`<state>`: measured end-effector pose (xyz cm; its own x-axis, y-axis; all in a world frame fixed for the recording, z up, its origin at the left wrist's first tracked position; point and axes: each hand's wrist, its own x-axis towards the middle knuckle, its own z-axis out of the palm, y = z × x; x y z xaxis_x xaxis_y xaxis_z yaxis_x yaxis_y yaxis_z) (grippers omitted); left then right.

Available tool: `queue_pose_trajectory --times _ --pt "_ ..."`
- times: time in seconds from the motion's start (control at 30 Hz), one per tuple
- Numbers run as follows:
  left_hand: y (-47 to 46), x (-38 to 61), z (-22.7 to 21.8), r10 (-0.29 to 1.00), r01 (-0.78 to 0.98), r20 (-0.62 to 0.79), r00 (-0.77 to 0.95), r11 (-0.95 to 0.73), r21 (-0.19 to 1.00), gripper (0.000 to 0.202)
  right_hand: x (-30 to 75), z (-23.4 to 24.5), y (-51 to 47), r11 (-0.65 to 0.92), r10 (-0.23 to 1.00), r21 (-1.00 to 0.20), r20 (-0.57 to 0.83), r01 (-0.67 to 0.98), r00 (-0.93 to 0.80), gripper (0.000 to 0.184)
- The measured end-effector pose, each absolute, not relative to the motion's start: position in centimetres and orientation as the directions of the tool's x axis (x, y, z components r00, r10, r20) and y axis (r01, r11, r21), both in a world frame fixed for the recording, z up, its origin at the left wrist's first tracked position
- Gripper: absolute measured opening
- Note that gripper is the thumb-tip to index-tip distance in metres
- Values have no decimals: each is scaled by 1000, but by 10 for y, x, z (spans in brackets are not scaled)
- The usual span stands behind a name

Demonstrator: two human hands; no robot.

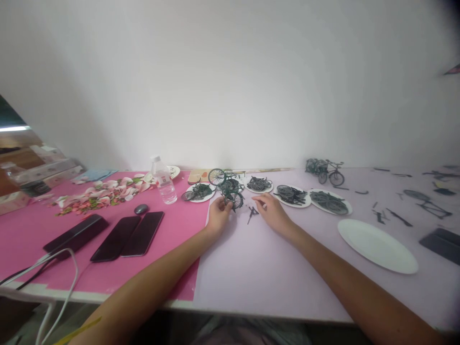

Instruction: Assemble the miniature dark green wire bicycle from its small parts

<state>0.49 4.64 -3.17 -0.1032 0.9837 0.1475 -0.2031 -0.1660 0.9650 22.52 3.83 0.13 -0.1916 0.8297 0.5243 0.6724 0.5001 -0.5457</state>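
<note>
My left hand (218, 216) is closed on a small dark green model bicycle (217, 177), thumb and fingers pinching it near its lower wheel. The bicycle is tilted, one wheel up and away from me. To its right, my right hand (275, 213) hovers just above the table, thumb and forefinger curved with a gap between their tips; I see nothing held in them. A small dark plastic part (252, 213) lies on the table beside the right fingertips. Behind the hands stand white plates of dark parts, including a plate of frames (200, 192) and a plate of thin pieces (258, 184).
Assembled model bicycles (330, 173) stand near the wall. To the right are a plate of wheels (330, 201), an oval white plate (377, 245) and loose dark parts. To the left are a water bottle (165, 182), petals (108, 192), two phones (143, 235), a mouse (141, 209) and cables.
</note>
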Motion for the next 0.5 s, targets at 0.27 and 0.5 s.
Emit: queue_pose_trajectory --times 0.27,0.5 --pt "44 7 -29 976 -178 203 -76 -213 961 32 220 6 32 460 825 -576 559 675 -86 22" --pt "43 5 -28 964 -84 258 -58 -263 961 24 216 10 29 501 812 -579 572 643 -117 16"
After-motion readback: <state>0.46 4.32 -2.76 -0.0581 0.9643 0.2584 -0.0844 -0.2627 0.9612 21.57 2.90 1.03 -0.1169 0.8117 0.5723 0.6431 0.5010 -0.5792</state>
